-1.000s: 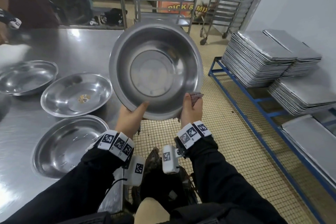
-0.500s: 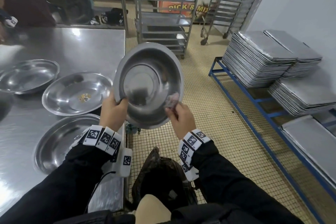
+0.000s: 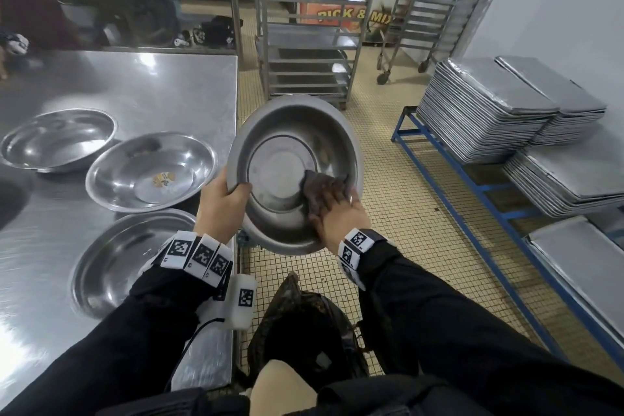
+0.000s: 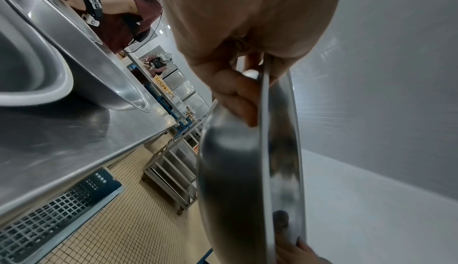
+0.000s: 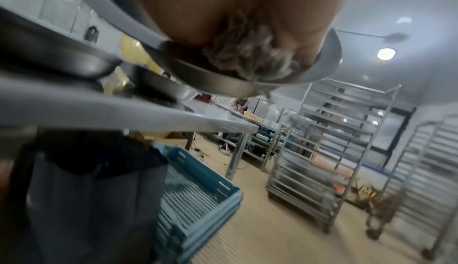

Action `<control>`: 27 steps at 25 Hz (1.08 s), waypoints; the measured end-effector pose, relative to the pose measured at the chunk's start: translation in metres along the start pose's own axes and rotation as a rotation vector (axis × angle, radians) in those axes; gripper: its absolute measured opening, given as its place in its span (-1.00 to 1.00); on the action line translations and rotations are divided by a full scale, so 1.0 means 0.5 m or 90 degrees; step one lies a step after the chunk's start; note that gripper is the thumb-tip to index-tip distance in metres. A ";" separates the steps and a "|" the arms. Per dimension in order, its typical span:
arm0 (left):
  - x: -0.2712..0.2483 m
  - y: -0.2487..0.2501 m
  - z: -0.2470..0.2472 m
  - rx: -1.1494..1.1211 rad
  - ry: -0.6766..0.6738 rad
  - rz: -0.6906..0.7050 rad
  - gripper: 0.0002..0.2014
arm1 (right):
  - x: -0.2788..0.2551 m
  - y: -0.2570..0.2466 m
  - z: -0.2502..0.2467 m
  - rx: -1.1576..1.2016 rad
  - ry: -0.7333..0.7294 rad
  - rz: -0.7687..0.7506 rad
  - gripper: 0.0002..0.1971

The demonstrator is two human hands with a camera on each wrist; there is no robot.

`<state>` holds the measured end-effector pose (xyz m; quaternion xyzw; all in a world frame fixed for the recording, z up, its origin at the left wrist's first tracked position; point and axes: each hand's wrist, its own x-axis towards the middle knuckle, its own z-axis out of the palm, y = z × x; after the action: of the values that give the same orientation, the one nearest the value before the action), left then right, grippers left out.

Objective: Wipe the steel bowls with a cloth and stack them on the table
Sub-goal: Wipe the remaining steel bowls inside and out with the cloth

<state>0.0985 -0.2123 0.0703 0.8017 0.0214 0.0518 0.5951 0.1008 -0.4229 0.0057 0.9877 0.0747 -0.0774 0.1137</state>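
Note:
I hold a steel bowl (image 3: 287,159) in the air just off the table's right edge, tilted with its inside toward me. My left hand (image 3: 224,201) grips its left rim (image 4: 266,150), thumb inside and fingers behind. My right hand (image 3: 341,213) presses a dark grey cloth (image 3: 320,191) against the bowl's inner wall at the lower right; in the right wrist view the cloth (image 5: 247,52) is bunched under the palm. Three more steel bowls lie on the steel table (image 3: 152,84): one near me (image 3: 125,257), one in the middle (image 3: 148,169), one far left (image 3: 57,140).
Stacked metal trays (image 3: 483,105) sit on a blue frame (image 3: 472,186) to the right. Wheeled tray racks (image 3: 304,27) stand behind on the tiled floor. A dark bag (image 3: 297,324) lies by my legs. Blue crates (image 5: 198,193) sit under the table. Another person (image 4: 119,13) is at the table's far side.
The bowl has come down and toward me and tilted. My right hand moved from the rim into the bowl and now presses the cloth on the inner wall. My left hand shifted along the left rim.

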 end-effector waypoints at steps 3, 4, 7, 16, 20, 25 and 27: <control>0.008 0.001 -0.002 0.005 0.036 -0.006 -0.92 | -0.058 -0.070 -0.002 0.240 0.111 -0.033 -0.47; 0.009 0.003 -0.003 0.003 0.043 -0.007 -0.91 | -0.081 -0.091 -0.002 0.311 0.143 -0.017 -0.49; 0.002 0.005 0.000 -0.022 0.051 -0.014 -0.91 | -0.104 -0.095 0.010 0.319 0.187 0.110 -0.46; -0.007 -0.013 -0.004 -0.107 -0.051 -0.089 -0.82 | -0.047 0.062 -0.028 0.773 0.369 0.344 -0.68; 0.007 -0.015 -0.014 -0.169 -0.065 -0.102 -0.84 | -0.051 0.086 -0.036 0.879 0.363 0.341 -0.78; -0.013 -0.012 0.013 -0.221 -0.054 0.002 -0.51 | -0.042 0.036 -0.056 1.041 0.519 0.410 -0.87; -0.026 -0.005 0.033 -0.199 -0.085 0.034 -0.32 | -0.038 0.009 -0.076 1.127 0.572 0.400 -0.88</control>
<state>0.0872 -0.2284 0.0623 0.7014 -0.0475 0.0168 0.7110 0.0881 -0.4208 0.0464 0.6308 -0.2341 0.3034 -0.6746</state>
